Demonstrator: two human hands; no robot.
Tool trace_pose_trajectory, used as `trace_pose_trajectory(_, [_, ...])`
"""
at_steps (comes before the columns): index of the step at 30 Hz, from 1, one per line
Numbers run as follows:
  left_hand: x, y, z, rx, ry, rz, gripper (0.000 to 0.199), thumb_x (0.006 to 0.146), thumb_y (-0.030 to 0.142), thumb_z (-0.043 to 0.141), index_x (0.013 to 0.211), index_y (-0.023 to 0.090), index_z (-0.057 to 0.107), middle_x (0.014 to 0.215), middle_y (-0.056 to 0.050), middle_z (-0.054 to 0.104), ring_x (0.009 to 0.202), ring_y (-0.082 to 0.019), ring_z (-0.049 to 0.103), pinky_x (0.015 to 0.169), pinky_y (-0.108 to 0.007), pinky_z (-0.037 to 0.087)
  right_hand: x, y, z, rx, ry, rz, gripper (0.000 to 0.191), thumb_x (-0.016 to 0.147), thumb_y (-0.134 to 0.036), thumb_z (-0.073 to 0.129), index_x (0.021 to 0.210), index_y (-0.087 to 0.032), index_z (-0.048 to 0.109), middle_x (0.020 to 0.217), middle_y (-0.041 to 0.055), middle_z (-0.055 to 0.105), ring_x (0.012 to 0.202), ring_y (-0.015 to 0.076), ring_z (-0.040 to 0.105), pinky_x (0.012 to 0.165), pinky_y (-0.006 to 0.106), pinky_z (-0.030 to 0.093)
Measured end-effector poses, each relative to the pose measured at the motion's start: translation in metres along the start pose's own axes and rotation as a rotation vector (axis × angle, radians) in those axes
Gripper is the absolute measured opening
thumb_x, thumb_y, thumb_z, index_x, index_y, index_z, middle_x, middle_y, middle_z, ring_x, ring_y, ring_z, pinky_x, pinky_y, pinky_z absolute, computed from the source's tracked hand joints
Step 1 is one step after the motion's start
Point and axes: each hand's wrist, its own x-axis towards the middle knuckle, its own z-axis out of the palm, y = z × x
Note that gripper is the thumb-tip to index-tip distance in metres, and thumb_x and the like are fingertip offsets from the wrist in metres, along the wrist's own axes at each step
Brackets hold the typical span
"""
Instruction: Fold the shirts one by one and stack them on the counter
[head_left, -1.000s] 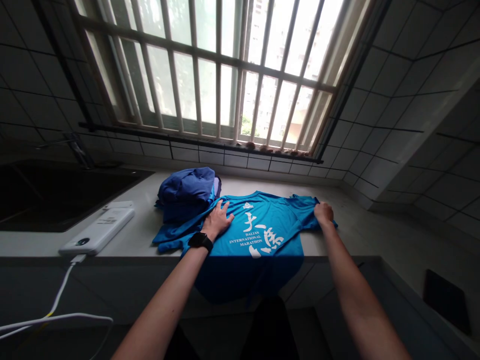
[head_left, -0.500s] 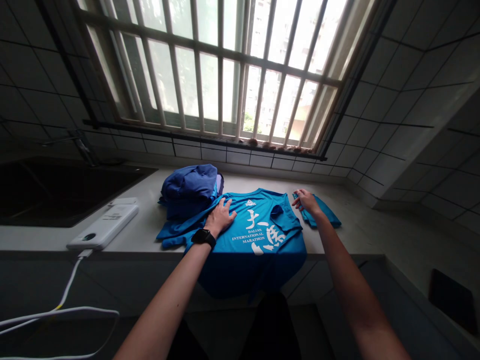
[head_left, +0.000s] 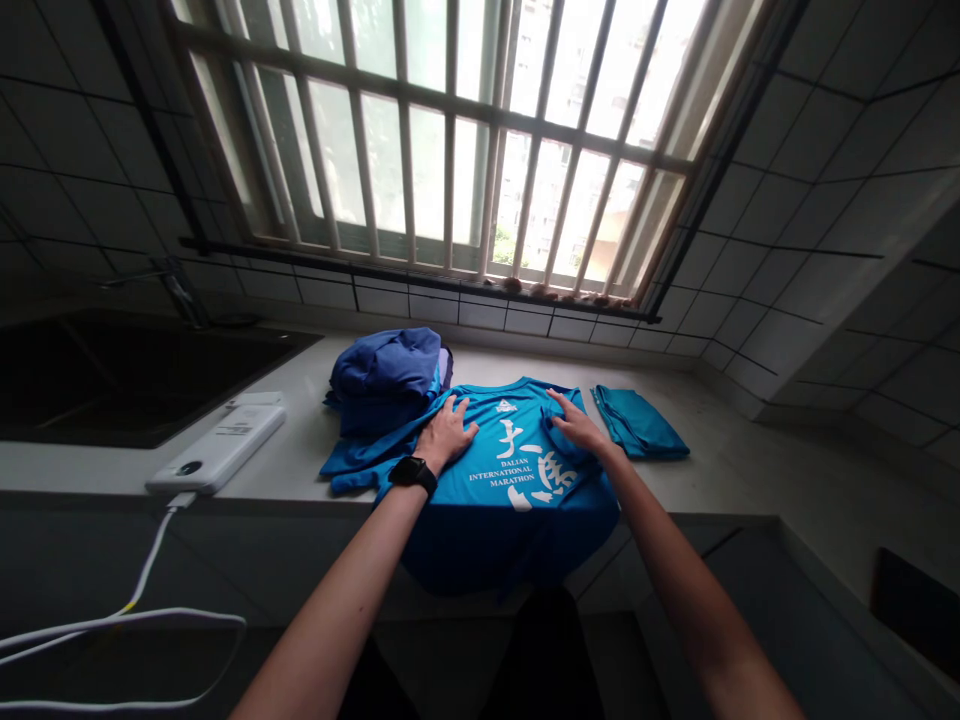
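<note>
A blue T-shirt with white lettering lies spread on the counter, its lower part hanging over the front edge. My left hand rests on its left shoulder area, fingers spread, a black watch on the wrist. Over the shirt's right shoulder is my right hand, fingers stretched out beside a bunched dark-blue bit of the sleeve. Whether the right fingertips press on the cloth is hard to tell. Just right of the shirt sits a folded teal garment. A pile of dark-blue clothes stands behind my left hand.
A white power bank with a white cable lies at the counter's left front. Beyond it are a dark sink and a tap. A barred window rises behind the counter.
My right hand has moved left, from the near edge of the folded teal garment onto the T-shirt's right shoulder. My left hand stays on the shirt. The view has shifted slightly.
</note>
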Motion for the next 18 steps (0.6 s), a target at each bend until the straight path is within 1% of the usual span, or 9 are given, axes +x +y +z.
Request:
trace_pose_trajectory(2, [0.000,0.000,0.000,0.007,-0.010,-0.004,0.059,0.098,0.037,0.055,0.153,0.016,0.054,0.165,-0.019,0.043,0.143,-0.036,0.054,0.117,-0.044,0.046,0.001,-0.005,0.011,-0.082,-0.006,0.089,0.060,0.106,-0.027,0.042,0.165,-0.022,0.037,0.174,0.0104,0.030,0.162,0.0270,0.024,0.130,0.053,0.024])
trace_pose_trajectory(4, [0.000,0.000,0.000,0.012,-0.010,0.005,0.060,0.098,0.037,0.054,0.154,0.015,0.053,0.164,-0.019,0.044,0.144,-0.035,0.053,0.118,-0.043,0.045,0.001,-0.007,0.021,-0.165,-0.052,0.156,0.057,0.109,-0.036,0.036,0.165,-0.021,0.038,0.175,0.0117,0.028,0.163,0.0301,0.019,0.130,0.060,0.019])
trace_pose_trajectory(7, [-0.001,0.000,0.000,0.006,0.001,0.053,0.058,0.098,0.035,0.053,0.152,0.014,0.055,0.157,-0.017,0.054,0.147,-0.031,0.050,0.122,-0.039,0.041,0.001,-0.008,0.030,-0.221,-0.093,0.159,0.058,0.111,-0.040,0.029,0.166,-0.023,0.035,0.176,0.0104,0.022,0.164,0.0295,0.015,0.130,0.062,0.015])
trace_pose_trajectory(9, [-0.002,-0.001,-0.001,-0.010,-0.001,0.067,0.056,0.097,0.033,0.054,0.150,0.013,0.057,0.153,-0.017,0.058,0.145,-0.031,0.052,0.123,-0.039,0.041,0.003,-0.008,0.030,-0.228,-0.106,0.164,0.059,0.112,-0.040,0.025,0.168,-0.023,0.031,0.177,0.0102,0.019,0.164,0.0307,0.014,0.129,0.063,0.015])
trace_pose_trajectory(11, [-0.002,-0.001,0.000,-0.014,-0.017,0.058,0.054,0.097,0.033,0.055,0.146,0.012,0.060,0.152,-0.018,0.059,0.142,-0.032,0.055,0.121,-0.040,0.043,0.006,-0.012,0.029,-0.238,-0.107,0.203,0.061,0.112,-0.042,0.022,0.169,-0.022,0.029,0.177,0.0115,0.018,0.164,0.0331,0.014,0.128,0.065,0.015])
trace_pose_trajectory(13, [0.000,-0.002,0.001,0.017,-0.051,0.068,0.052,0.098,0.034,0.052,0.144,0.011,0.062,0.154,-0.018,0.057,0.144,-0.032,0.053,0.122,-0.040,0.041,0.010,-0.022,0.029,-0.263,-0.075,0.247,0.063,0.112,-0.043,0.020,0.169,-0.019,0.027,0.177,0.0132,0.019,0.164,0.0342,0.015,0.128,0.066,0.015])
trace_pose_trajectory(15, [0.003,-0.004,0.004,0.061,-0.102,0.110,0.052,0.100,0.035,0.048,0.146,0.013,0.060,0.158,-0.016,0.055,0.150,-0.029,0.045,0.127,-0.039,0.035,0.014,-0.037,0.033,-0.294,-0.043,0.217,0.063,0.111,-0.042,0.019,0.169,-0.016,0.028,0.177,0.0127,0.020,0.164,0.0332,0.012,0.129,0.065,0.014])
trace_pose_trajectory(16, [0.005,-0.006,0.006,0.082,-0.131,0.130,0.053,0.101,0.035,0.046,0.148,0.014,0.058,0.160,-0.014,0.053,0.153,-0.028,0.041,0.128,-0.040,0.032,0.017,-0.046,0.035,-0.303,-0.039,0.161,0.063,0.111,-0.040,0.019,0.168,-0.016,0.030,0.177,0.0113,0.021,0.164,0.0320,0.011,0.130,0.063,0.014])
trace_pose_trajectory(18, [0.009,-0.010,0.011,0.111,-0.175,0.160,0.055,0.103,0.036,0.043,0.153,0.016,0.053,0.164,-0.012,0.049,0.157,-0.026,0.036,0.130,-0.040,0.029,0.023,-0.064,0.043,-0.297,-0.071,0.010,0.061,0.111,-0.039,0.020,0.167,-0.019,0.033,0.177,0.0074,0.022,0.165,0.0293,0.012,0.131,0.059,0.015])
